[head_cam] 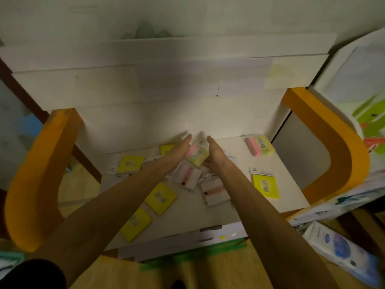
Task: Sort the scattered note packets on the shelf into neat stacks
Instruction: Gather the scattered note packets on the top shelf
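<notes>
Hands meet over the middle of the white shelf [239, 205], left hand [180, 150] and right hand [215, 152] pressing a pink-and-yellow note packet [196, 156] between mostly straight fingers, lifted a bit above the mess. Yellow packets [160, 198] and white ones [214, 193] lie scattered underneath, plus another pink-yellow packet [258, 144] sits back right.

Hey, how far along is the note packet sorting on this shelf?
Early. One multicolour stack sits at the back right corner of the shelf. The left hand and right hand hold a pink-and-yellow packet between them. Yellow packets and white packets lie scattered, unsorted.
</notes>
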